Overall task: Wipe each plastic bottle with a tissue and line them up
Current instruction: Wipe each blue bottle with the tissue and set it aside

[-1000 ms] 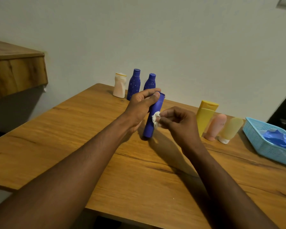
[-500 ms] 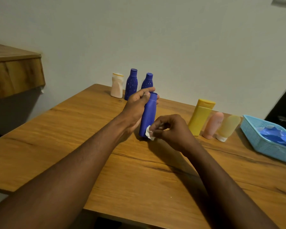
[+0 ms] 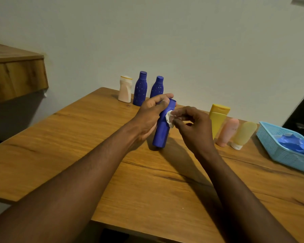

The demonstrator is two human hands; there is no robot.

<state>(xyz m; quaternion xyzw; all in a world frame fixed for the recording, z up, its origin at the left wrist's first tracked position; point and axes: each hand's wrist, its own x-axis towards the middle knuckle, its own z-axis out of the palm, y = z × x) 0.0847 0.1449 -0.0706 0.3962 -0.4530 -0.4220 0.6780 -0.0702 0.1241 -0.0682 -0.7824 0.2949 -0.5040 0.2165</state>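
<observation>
The plain blue bottle (image 3: pixel 161 130) is a smooth, deep-blue plastic cylinder with a flat cap of the same colour; it leans with its top tipped to the right and away, and its base is low over the middle of the wooden bench (image 3: pixel 77 137), though whether the base touches the wood cannot be told. The left hand (image 3: pixel 153 111) grips its upper part, fingers curled over the cap end and thumb on the near side. The right hand (image 3: pixel 191 127) pinches a small crumpled white tissue (image 3: pixel 169 118) between thumb and fingertips and presses it against the bottle's right side, just below the cap; its remaining fingers are loosely curled behind.

At the bench's far edge, near the wall, three bottles stand upright in a row: a white bottle (image 3: pixel 125 89) with a yellowish rim at the left, a taller speckled blue bottle (image 3: pixel 140 89) just beside it, and a second speckled blue bottle (image 3: pixel 156 88) partly hidden behind the left hand. To the right of the hands a yellow bottle (image 3: pixel 218 118) stands with its flip cap uppermost; a pink tube (image 3: pixel 227 132) and a pale yellow tube (image 3: pixel 242 135) with a white cap lean just beside it, caps down toward the camera. Farther right sits a light-blue mesh basket (image 3: pixel 279 149) holding something crumpled and blue (image 3: pixel 295 143); a wooden shelf (image 3: pixel 16 76) juts from the wall at the left.
</observation>
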